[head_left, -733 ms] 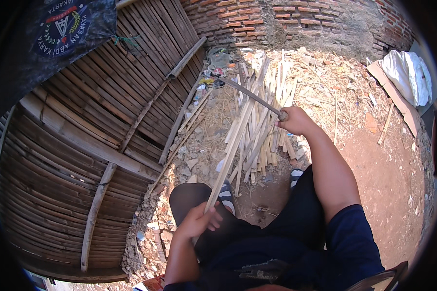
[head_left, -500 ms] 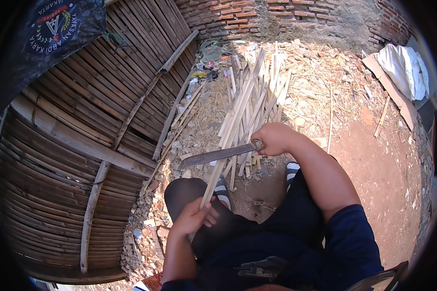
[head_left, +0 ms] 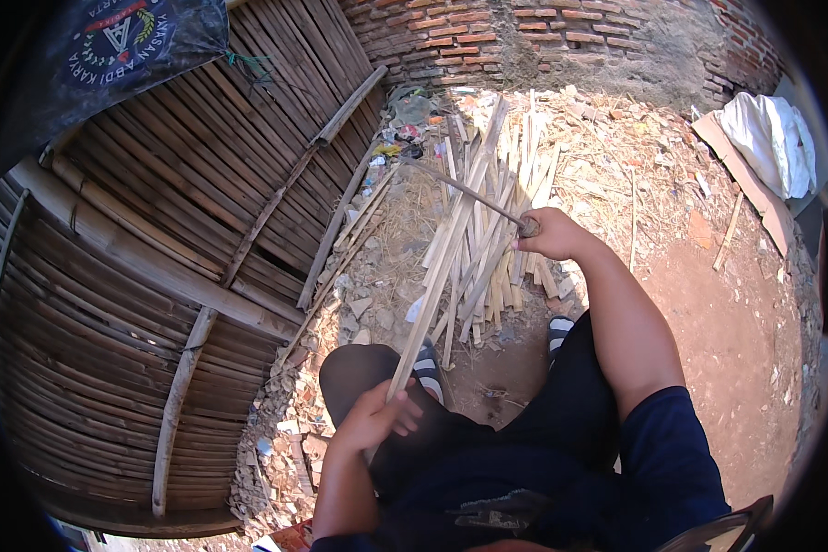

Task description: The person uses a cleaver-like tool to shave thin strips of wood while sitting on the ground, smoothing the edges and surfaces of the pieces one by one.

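Observation:
My right hand (head_left: 550, 234) is closed round the handle of a machete (head_left: 465, 190). Its long blade reaches up and left, seen nearly edge-on across a pale wooden strip. My left hand (head_left: 374, 414) grips the near end of that long wooden strip (head_left: 425, 322), beside my left knee. The strip slants away from me, up and to the right, over a heap of similar strips (head_left: 501, 267) on the ground. Whether the blade touches the strip cannot be made out. My left fingers are partly hidden by the strip.
A bamboo slat wall (head_left: 110, 368) with poles runs along the left, with a dark printed banner (head_left: 138, 55) above. Behind the heap rises a brick wall (head_left: 570, 37). Rubble and straw cover the ground. A white sack (head_left: 768, 143) lies on a brown board (head_left: 743, 184) at the right.
My right hand has moved away and slightly right with the machete. The blade has turned from pointing left, broad side showing, to pointing up-left, edge-on. My left hand keeps its hold.

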Demonstrator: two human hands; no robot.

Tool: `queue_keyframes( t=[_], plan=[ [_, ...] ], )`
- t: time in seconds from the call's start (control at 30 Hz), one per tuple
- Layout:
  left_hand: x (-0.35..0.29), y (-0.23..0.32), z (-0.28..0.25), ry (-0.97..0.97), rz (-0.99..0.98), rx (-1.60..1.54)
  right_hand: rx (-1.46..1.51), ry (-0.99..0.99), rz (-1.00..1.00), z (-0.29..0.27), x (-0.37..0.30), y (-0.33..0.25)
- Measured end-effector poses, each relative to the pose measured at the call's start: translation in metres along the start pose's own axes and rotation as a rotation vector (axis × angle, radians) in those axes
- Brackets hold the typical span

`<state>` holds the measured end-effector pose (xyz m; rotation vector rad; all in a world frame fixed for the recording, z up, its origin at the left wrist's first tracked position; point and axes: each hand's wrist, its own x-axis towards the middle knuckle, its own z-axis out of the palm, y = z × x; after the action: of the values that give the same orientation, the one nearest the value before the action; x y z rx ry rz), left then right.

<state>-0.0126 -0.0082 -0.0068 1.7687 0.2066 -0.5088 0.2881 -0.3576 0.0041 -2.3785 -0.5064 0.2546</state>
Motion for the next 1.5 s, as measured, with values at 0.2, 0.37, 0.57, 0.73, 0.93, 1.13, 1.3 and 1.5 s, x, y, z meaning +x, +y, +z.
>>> queue_keyframes(
  t=[0.2, 0.37, 0.57, 0.73, 0.93, 1.13, 1.3, 1.5],
  plan=[
    [0.003, -0.003, 0.000, -0.015, -0.032, -0.006, -0.385, -0.310, -0.330, 0.023, -0.029, -0.063],
    [0.002, -0.006, -0.001, -0.020, 0.005, 0.007, -0.110, -0.320, -0.184, 0.003, 0.002, -0.018],
    [-0.002, 0.001, 0.001, 0.011, 0.005, 0.035, 0.391, 0.088, 0.209, -0.012, 0.016, 0.020],
    [0.004, -0.011, -0.005, -0.040, 0.005, -0.114, -0.170, -0.064, -0.144, -0.005, -0.013, -0.025],
    [-0.002, -0.002, 0.000, -0.009, 0.001, -0.003, -0.332, -0.253, -0.332, 0.010, -0.025, -0.064],
    [-0.001, -0.001, -0.001, 0.008, 0.013, 0.027, 0.179, 0.193, 0.118, -0.012, 0.021, 0.023],
    [0.003, -0.008, -0.004, -0.043, 0.053, -0.081, 0.036, 0.103, -0.027, -0.009, -0.006, -0.003],
    [0.000, 0.000, 0.002, -0.013, -0.021, -0.003, -0.432, -0.255, -0.301, 0.012, -0.033, -0.069]
  ],
)
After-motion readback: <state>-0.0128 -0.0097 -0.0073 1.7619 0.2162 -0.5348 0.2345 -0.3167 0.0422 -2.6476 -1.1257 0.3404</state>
